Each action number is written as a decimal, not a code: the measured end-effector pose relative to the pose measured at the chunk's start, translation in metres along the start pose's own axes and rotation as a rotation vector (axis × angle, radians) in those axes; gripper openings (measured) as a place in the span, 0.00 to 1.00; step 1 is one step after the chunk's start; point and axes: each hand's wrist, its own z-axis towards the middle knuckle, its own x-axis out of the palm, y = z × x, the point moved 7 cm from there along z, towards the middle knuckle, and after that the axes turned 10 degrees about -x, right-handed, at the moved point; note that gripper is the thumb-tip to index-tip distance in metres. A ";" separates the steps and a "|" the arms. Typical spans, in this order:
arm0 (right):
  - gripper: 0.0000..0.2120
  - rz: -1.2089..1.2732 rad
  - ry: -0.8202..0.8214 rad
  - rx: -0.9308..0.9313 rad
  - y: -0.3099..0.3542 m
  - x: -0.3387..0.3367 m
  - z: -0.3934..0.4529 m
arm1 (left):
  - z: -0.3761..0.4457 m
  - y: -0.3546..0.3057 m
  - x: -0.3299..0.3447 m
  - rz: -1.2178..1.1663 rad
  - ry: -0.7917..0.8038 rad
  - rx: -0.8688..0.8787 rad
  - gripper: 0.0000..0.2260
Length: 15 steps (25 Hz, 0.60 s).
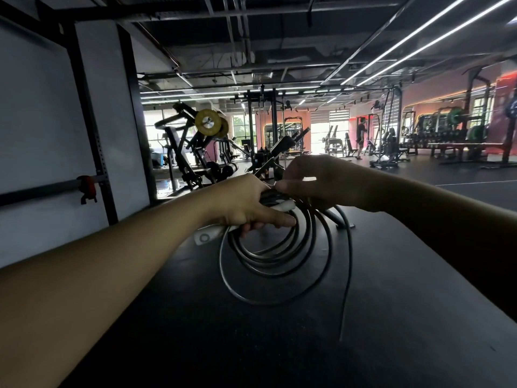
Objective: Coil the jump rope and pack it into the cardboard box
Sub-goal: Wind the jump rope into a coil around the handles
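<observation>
Currently mid-air, over dark gym floor (pixel 251 345). Left hand (pixel 246 204) clenched around white handle (pixel 208 235) plus gathered top of jump rope (pixel 268 259); handle end poking out below the fist, second white piece (pixel 285 205) showing between thumb and fingers. Right hand (pixel 321 180) just beside, fingertips pinching rope strands at the bundle's top. Several loops hanging below both hands, uneven sizes, outermost widest. One loose strand (pixel 347 275) trailing down on the right, apart from the coil. Cardboard box not in frame. Weight machines (pixel 195 147) well behind.
</observation>
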 end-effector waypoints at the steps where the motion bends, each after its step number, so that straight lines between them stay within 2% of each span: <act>1: 0.25 0.020 -0.037 0.011 -0.005 -0.003 -0.002 | -0.001 0.002 -0.005 -0.011 -0.033 0.004 0.16; 4: 0.28 0.163 -0.144 0.021 -0.015 -0.011 -0.015 | -0.003 0.014 -0.024 -0.152 -0.189 0.046 0.17; 6: 0.28 0.198 -0.174 0.045 -0.018 -0.008 -0.025 | -0.002 0.023 -0.031 -0.404 -0.267 0.088 0.18; 11: 0.28 0.390 -0.216 0.073 -0.022 0.044 -0.025 | -0.002 0.023 -0.025 -0.999 -0.330 0.218 0.09; 15: 0.26 0.644 -0.344 0.166 -0.023 0.068 -0.010 | 0.001 0.028 -0.016 -1.301 -0.419 0.178 0.08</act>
